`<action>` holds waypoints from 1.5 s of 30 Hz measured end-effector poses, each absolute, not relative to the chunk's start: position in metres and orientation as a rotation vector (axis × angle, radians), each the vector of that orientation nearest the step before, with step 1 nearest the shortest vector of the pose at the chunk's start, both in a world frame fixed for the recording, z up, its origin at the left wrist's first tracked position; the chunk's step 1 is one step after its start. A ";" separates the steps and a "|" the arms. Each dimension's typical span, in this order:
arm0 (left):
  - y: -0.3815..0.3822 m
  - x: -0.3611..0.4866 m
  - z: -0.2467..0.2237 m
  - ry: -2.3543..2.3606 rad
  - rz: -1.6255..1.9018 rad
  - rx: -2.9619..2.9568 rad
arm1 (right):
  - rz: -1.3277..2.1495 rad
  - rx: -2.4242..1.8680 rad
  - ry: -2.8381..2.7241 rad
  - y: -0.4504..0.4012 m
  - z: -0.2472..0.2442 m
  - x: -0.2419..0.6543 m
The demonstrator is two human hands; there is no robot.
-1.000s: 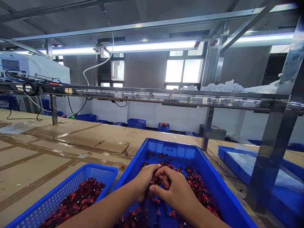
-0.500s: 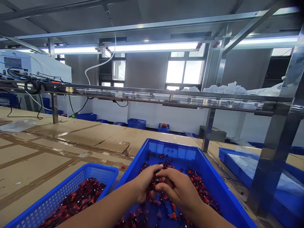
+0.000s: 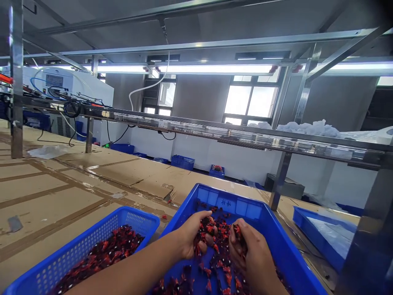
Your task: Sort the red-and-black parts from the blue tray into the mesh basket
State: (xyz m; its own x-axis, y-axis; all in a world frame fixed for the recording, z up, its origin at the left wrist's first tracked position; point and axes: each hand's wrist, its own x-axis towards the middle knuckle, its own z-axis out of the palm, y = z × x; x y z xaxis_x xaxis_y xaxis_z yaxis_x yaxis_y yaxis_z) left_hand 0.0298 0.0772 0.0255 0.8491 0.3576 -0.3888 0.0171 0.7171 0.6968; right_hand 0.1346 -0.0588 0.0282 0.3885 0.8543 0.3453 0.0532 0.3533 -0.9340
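Note:
Over a deep blue bin, my left hand is cupped with its thumb up, holding a clump of small glossy dark-red and bright-red pieces. To its right, my right hand has its fingers curled around a similar red piece. The hands are apart, with loose pieces scattered on the bin floor below and between them. What exactly the pieces are cannot be made out. Beneath my left forearm stands a perforated blue basket holding a heap of the same pieces.
Taped cardboard covers the table. At right, a shallow blue tray with clear plastic sits beyond a metal post. A metal shelf crosses above the table, bearing a white machine at left and white crumpled material at right.
My hands were close together over the bin; now my right hand has moved away to the right with a red piece. The view has turned slightly left and tilted.

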 end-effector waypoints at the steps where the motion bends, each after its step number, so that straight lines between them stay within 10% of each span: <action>1: 0.078 0.029 0.025 0.534 0.201 0.746 | 0.818 -1.018 -0.907 -0.057 0.030 0.136; 6: 0.078 0.029 0.025 0.556 0.216 0.821 | 1.067 -1.041 -0.809 -0.051 0.037 0.146; 12: 0.065 0.030 0.027 0.640 0.224 1.106 | 0.128 -1.587 -1.671 -0.051 0.034 0.149; 18: 0.056 0.030 0.027 0.666 0.296 1.313 | -0.061 -1.667 -1.922 -0.054 0.031 0.148; 45: 0.059 0.026 0.032 0.484 0.268 1.359 | 0.957 -1.203 -1.061 -0.047 0.027 0.153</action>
